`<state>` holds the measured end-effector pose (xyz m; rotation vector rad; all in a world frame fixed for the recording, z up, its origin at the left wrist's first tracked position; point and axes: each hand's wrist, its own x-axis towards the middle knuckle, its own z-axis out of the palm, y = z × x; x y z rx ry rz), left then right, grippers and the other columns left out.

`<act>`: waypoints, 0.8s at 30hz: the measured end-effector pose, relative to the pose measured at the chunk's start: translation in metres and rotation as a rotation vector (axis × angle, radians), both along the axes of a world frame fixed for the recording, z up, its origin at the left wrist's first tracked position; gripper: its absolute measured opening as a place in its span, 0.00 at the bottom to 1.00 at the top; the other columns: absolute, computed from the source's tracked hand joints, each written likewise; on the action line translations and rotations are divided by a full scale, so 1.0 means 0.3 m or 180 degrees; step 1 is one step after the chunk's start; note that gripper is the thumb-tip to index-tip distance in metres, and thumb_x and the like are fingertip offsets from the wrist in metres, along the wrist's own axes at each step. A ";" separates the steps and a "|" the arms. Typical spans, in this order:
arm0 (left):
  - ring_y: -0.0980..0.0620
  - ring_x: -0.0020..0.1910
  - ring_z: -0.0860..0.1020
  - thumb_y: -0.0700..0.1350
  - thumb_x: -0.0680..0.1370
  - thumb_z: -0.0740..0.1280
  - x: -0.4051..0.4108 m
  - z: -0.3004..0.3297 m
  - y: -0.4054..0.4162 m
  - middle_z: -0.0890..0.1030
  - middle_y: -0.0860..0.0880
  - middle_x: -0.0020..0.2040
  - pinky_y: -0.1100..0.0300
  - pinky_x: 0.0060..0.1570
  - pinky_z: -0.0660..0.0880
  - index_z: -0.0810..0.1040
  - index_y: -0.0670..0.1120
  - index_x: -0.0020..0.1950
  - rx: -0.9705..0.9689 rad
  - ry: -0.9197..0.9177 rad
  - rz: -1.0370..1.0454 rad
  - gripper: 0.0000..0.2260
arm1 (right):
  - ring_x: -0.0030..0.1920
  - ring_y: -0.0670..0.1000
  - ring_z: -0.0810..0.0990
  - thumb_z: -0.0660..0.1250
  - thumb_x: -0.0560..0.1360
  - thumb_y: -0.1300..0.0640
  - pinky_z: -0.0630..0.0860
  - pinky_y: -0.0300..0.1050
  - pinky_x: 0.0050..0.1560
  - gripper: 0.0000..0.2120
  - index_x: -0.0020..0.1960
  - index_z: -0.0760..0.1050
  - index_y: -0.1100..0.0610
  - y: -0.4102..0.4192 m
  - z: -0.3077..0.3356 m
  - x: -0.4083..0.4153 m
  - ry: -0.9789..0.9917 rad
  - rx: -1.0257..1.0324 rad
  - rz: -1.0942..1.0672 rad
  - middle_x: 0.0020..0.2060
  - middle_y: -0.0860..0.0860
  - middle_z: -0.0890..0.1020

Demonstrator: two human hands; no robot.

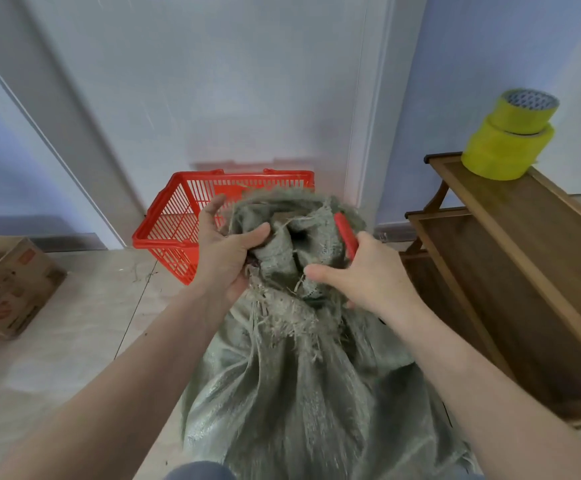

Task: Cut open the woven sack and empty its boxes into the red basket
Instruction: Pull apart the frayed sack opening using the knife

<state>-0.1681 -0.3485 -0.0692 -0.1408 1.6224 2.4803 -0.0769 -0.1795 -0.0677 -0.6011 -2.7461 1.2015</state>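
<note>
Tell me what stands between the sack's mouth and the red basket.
Nothing visible does. The woven sack has its frayed mouth right in front of the red basket, held open by the left hand and right hand, which also holds a red-handled tool.

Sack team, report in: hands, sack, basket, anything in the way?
Left hand grips sack mouth. Right hand holds red cutter at frayed opening. Basket beyond the sack, no boxes visible inside. Nothing blocking.

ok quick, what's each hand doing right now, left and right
Left hand: grips the frayed mouth of the woven sack.
Right hand: holds a red-handled cutter at the sack's mouth.
</note>
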 end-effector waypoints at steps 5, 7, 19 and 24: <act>0.45 0.65 0.73 0.71 0.40 0.80 0.127 -0.056 0.042 0.73 0.49 0.66 0.39 0.68 0.68 0.60 0.53 0.73 -0.1568 -0.0810 0.0155 0.66 | 0.38 0.53 0.86 0.77 0.70 0.62 0.84 0.51 0.37 0.18 0.47 0.68 0.53 0.039 0.005 -0.036 0.0583 -0.1221 -0.0365 0.37 0.53 0.84; 0.48 0.61 0.73 0.70 0.46 0.81 0.191 -0.084 0.085 0.74 0.51 0.63 0.45 0.66 0.70 0.64 0.46 0.65 -0.1380 -0.1208 -0.0025 0.56 | 0.38 0.50 0.84 0.77 0.70 0.59 0.81 0.42 0.30 0.17 0.47 0.68 0.53 0.040 -0.012 -0.050 0.0781 -0.1192 -0.0513 0.38 0.53 0.82; 0.44 0.59 0.79 0.60 0.68 0.76 0.183 -0.277 0.277 0.80 0.45 0.59 0.49 0.60 0.76 0.75 0.48 0.64 -0.1130 -0.1399 -0.0329 0.30 | 0.38 0.48 0.80 0.77 0.71 0.56 0.84 0.50 0.45 0.21 0.58 0.71 0.56 0.324 -0.291 0.005 0.0203 -0.1243 -0.1900 0.53 0.52 0.78; 0.42 0.58 0.80 0.62 0.60 0.75 0.167 -0.299 0.313 0.79 0.45 0.61 0.42 0.60 0.77 0.72 0.49 0.65 -0.1241 -0.1294 -0.0249 0.37 | 0.47 0.53 0.81 0.79 0.69 0.58 0.84 0.50 0.45 0.24 0.60 0.72 0.56 0.381 -0.386 -0.031 -0.0134 -0.1033 -0.1478 0.53 0.51 0.76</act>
